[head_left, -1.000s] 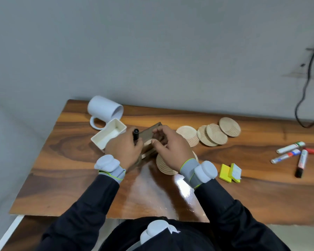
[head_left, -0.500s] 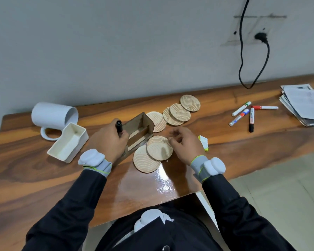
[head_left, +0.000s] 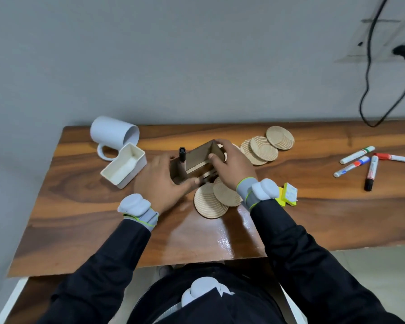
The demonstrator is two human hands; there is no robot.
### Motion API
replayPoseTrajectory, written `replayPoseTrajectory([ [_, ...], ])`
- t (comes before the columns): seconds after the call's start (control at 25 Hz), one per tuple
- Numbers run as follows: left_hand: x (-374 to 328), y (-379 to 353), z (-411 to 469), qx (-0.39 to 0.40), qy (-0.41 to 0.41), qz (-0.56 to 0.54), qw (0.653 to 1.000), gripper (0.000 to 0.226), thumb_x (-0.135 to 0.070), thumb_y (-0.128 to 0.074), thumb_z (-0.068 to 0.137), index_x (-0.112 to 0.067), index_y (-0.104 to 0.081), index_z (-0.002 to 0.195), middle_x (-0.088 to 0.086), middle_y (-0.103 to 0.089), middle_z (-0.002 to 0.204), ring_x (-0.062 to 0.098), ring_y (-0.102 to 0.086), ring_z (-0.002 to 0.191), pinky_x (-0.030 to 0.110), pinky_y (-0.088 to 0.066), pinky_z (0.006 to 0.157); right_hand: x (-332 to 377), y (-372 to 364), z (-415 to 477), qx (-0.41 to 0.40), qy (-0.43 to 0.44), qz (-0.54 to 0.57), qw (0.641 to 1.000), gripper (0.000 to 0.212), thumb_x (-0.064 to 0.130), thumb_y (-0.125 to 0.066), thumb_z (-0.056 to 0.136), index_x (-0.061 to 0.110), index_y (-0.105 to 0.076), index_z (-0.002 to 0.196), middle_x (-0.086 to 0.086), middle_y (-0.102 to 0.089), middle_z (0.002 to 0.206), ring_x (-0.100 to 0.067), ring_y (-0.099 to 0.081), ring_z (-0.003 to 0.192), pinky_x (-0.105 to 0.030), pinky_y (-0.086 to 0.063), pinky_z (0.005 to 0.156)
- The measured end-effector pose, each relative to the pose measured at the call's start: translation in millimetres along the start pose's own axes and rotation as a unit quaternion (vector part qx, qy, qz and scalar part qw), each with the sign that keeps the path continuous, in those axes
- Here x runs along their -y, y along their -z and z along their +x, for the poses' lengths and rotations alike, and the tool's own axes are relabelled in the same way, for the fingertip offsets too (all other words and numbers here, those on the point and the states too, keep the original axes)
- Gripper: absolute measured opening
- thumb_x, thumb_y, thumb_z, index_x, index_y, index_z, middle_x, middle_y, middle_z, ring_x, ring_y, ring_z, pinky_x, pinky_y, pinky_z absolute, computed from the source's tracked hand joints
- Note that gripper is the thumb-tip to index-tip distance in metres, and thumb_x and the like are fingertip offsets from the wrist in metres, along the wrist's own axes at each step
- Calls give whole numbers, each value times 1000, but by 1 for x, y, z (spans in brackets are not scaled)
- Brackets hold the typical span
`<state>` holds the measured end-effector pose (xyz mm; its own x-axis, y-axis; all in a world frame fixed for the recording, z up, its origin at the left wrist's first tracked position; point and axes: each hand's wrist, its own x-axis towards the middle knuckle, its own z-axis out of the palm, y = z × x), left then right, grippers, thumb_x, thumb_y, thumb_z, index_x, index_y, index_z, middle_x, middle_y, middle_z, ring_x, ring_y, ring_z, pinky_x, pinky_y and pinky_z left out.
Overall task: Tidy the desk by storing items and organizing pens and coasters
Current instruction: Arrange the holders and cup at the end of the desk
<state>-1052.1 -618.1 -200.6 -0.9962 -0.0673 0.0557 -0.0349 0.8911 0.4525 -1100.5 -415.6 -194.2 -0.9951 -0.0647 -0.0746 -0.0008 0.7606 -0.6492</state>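
Note:
A brown wooden holder box [head_left: 198, 160] stands mid-desk. My left hand [head_left: 163, 183] grips its near-left side, and a black marker [head_left: 182, 154] sticks up between that hand and the box. My right hand [head_left: 232, 168] grips the box's right end. Two round ribbed wooden coasters [head_left: 211, 203] lie overlapped just in front of the box, partly under my right wrist. Three more coasters [head_left: 267, 146] lie overlapped behind and to the right. Several markers [head_left: 365, 162] lie at the far right.
A white mug [head_left: 112, 135] lies on its side at the back left, next to a white rectangular tray [head_left: 124, 168]. Yellow sticky notes [head_left: 289, 195] sit beside my right wrist. A black cable [head_left: 369, 90] hangs down the wall at the right.
My right hand left the front coasters and moved up onto the box's right end. My left hand stays at the box with the black marker. The camera view has shifted.

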Motion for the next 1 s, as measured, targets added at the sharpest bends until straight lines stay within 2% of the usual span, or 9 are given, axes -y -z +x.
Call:
replayPoseTrajectory([
  [0.08, 1, 0, -13, -4, 24, 7, 1000, 75, -75, -65, 63, -32, -50, 122, -4, -55, 117, 21, -56, 109, 41, -51, 83, 3, -6, 6, 29, 2, -16, 999, 45, 38, -46, 96, 33, -41, 140, -3, -53, 129, -30, -57, 107, -40, -48, 86],
  [0.16, 0, 1, -17, -8, 31, -20, 999, 69, -65, -70, 64, -35, -50, 123, -6, -57, 117, 20, -58, 108, 37, -50, 82, 1, -8, 9, 20, 8, -22, 1000, 44, 32, -43, 98, 30, -41, 141, -7, -52, 128, -33, -57, 105, -39, -48, 84],
  [0.32, 8, 8, -45, -68, 77, -33, 994, 70, -61, -74, 64, -36, -49, 125, -9, -59, 115, 19, -59, 106, 30, -44, 76, 12, -19, 5, 17, 95, -21, 995, 40, 23, -44, 96, 28, -48, 135, -7, -54, 123, -33, -56, 103, -38, -47, 80],
  [0.52, 23, 28, -65, -51, 83, -44, 994, 76, -65, -71, 63, -34, -50, 129, -8, -57, 122, 21, -58, 111, 40, -51, 87, 30, -29, -20, -24, 96, 14, 995, 39, 22, -46, 96, 25, -52, 134, -8, -54, 117, -33, -55, 101, -36, -42, 78],
  [0.72, 29, 34, -61, -18, -32, -75, 997, 73, -64, -74, 65, -34, -49, 128, -10, -58, 119, 17, -57, 108, 30, -46, 81, 32, -15, -65, -112, 30, -11, 993, 39, 22, -46, 95, 25, -51, 133, -7, -54, 119, -32, -54, 105, -37, -44, 79],
  [0.84, 23, 31, -64, 28, -117, -92, 988, 76, -71, -67, 63, -35, -49, 128, -10, -58, 119, 18, -59, 107, 32, -48, 81, 32, -2, -109, -176, -48, -40, 982, 40, 20, -48, 93, 24, -52, 132, -8, -55, 121, -34, -54, 107, -39, -46, 80],
  [1.0, -6, 17, -78, 111, -224, -123, 960, 78, -73, -63, 60, -37, -49, 128, -9, -57, 118, 22, -58, 109, 37, -50, 80, 21, 11, -183, -240, -172, -72, 953, 41, 21, -47, 92, 27, -50, 133, -7, -53, 123, -35, -55, 104, -41, -47, 81],
])
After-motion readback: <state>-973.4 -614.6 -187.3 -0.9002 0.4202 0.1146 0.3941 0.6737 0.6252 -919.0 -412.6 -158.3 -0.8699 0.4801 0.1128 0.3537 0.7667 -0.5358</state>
